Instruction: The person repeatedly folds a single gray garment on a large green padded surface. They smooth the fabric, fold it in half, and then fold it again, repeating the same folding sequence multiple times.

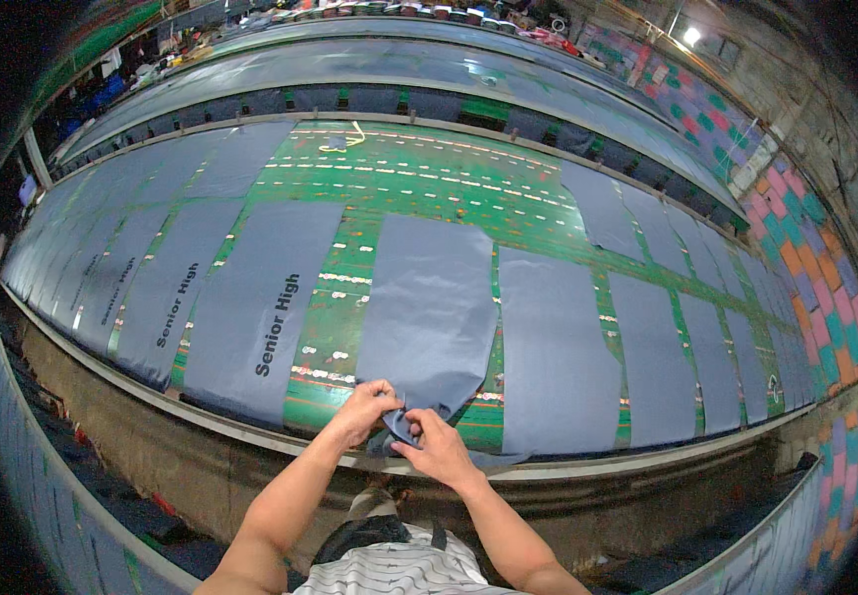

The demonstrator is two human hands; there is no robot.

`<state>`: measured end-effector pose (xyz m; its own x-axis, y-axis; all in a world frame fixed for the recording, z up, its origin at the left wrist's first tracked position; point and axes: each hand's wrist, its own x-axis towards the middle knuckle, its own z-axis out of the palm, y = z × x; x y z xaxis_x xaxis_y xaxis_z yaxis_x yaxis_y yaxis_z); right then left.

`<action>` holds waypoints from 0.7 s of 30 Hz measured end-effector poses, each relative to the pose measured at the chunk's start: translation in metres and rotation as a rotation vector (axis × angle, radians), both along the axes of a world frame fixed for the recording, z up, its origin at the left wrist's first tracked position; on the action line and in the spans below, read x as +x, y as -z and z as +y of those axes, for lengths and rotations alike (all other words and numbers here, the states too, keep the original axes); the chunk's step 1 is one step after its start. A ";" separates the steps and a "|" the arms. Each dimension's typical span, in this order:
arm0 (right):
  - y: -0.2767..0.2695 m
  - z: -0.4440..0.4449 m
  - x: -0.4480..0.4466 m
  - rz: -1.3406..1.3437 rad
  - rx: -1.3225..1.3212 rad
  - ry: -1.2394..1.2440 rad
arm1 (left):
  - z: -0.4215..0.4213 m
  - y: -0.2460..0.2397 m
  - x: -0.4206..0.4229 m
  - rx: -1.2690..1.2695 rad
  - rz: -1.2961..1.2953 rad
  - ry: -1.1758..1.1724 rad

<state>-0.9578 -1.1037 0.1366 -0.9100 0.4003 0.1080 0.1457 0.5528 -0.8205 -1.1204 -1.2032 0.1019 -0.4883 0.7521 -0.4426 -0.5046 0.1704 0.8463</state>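
Note:
A slate-blue fabric panel (429, 305) lies on the long green table (339, 323) straight in front of me. Its near end is lifted and bunched at the table's front edge. My left hand (371, 409) pinches this bunched cloth between thumb and fingers. Close beside it, my right hand (436, 448) grips the same gathered end, fingers curled around a fold. Part of the cloth between the hands is hidden. To the right lies a flat, plain fabric panel (559, 349). On the left, a flat panel (261, 312) bears dark printed lettering.
Several more panels (655, 357) line the table on both sides. A metal rail (265, 440) runs along its front edge. Other long tables (399, 63) stand beyond, and another table (64, 476) is behind me. A yellow strip (354, 137) lies at the far side.

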 end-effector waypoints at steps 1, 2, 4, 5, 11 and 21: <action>0.006 0.000 0.003 -0.018 0.043 0.030 | -0.003 0.006 -0.006 0.084 0.013 -0.039; 0.022 0.001 0.005 -0.036 0.087 0.060 | -0.006 0.012 -0.010 0.132 -0.014 -0.068; 0.064 0.013 0.015 -0.073 0.151 0.067 | -0.003 0.014 -0.013 0.238 -0.077 -0.110; 0.079 0.013 0.016 -0.103 0.180 0.061 | -0.003 0.012 -0.012 0.250 -0.119 -0.138; 0.136 -0.015 0.005 -0.279 0.206 -0.162 | -0.003 0.033 0.021 -0.162 0.914 -0.037; 0.117 0.008 -0.006 -0.417 0.027 -0.310 | -0.055 0.059 0.027 -0.483 1.113 0.075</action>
